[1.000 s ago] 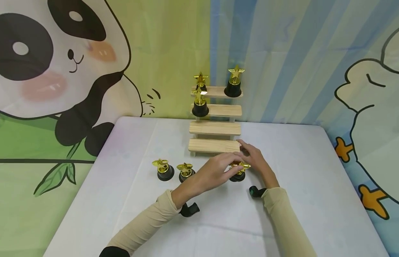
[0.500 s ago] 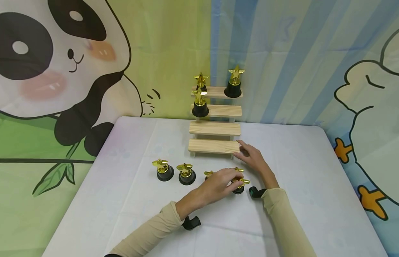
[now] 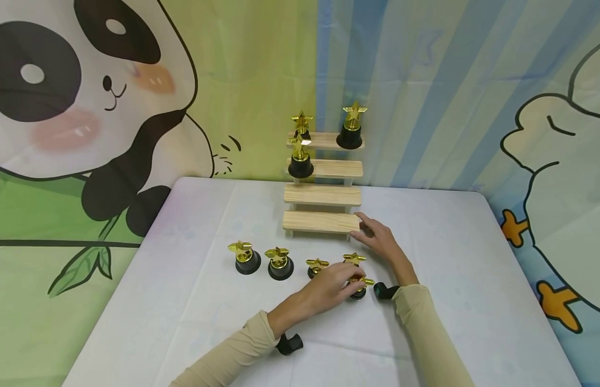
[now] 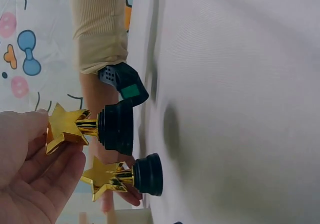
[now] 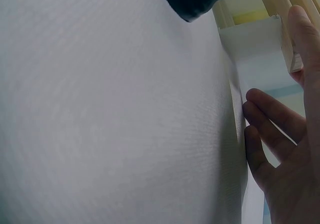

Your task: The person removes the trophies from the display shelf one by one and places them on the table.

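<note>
My left hand [image 3: 331, 287] pinches a small trophy [image 4: 114, 128] by its gold star, with the black base hanging close over the white table. Behind it, in the left wrist view, stands a second star trophy [image 4: 148, 175]. My right hand [image 3: 383, 244] is at the right end of the wooden stepped display stand [image 3: 321, 221], thumb and a finger around the end of the lowest step [image 5: 294, 53]; its other fingers reach down at the tabletop. Two trophies stand to the left, one [image 3: 247, 258] beside another [image 3: 279, 264]. One more trophy [image 3: 317, 265] is partly hidden behind my left hand.
The stand's top step carries one trophy [image 3: 302, 124] at the left and another [image 3: 350, 129] at the right. A trophy [image 3: 301, 158] is on the left of the step below. Black wrist cameras [image 3: 385, 291] sit under both wrists. A printed curtain [image 3: 261, 80] hangs behind the table.
My left hand has drawn toward the near side of the table with its trophy, uncovering trophies behind it. The right hand stays at the stand's end.
</note>
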Available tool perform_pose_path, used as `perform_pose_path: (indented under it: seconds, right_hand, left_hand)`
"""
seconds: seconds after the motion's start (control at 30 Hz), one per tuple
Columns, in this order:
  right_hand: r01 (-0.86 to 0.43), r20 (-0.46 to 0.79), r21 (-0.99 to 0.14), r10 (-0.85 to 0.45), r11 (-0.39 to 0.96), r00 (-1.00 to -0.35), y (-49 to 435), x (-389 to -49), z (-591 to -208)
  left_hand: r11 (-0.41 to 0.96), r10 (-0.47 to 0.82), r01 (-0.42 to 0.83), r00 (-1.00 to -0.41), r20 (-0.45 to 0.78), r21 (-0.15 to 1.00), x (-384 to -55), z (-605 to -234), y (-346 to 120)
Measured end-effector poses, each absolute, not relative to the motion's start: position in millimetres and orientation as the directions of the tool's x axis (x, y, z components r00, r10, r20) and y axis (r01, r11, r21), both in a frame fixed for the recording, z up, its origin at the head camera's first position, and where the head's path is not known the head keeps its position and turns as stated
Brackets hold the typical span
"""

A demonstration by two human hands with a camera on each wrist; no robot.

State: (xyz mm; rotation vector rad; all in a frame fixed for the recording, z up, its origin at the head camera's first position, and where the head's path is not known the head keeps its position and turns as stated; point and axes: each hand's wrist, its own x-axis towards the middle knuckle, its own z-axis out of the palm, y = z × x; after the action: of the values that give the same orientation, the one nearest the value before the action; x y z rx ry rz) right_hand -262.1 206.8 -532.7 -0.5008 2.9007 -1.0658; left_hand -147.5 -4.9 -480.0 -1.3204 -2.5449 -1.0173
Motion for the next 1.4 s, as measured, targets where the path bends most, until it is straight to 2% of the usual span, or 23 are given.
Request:
perform_pose_path:
  seconds: [0.47,0.7,1.07,1.4]
  right_hand:
    - [-0.293,0.096,-0.636,-0.303,0.714,-0.948,207.6,-260.7,-531.9]
    - [-0.294,0.098,-0.634,-0.302,0.716,-0.948,207.2,-262.1,-534.4]
    - [-0.304,0.11,-0.635,-0.307,0.71,-0.945,206.8,-260.6,-533.8]
    - [-0.297,0.111,-0.627,-0.295,0.72,-0.949,206.6,-259.0,-531.6]
  left_hand:
    - [0.425,0.676,0.741,-0.641,0.363,0.52,-143.2,-496.4,-1.9]
    - [0.443,0.68,0.716,-0.66,0.319,0.539,-142.7,-502.8,-2.0]
    - [0.437,0.665,0.729,-0.656,0.357,0.526,-141.1,-511.5,-2.0]
    - [0.463,0.655,0.671,-0.699,0.287,0.579,-139.5,-515.3,-4.4]
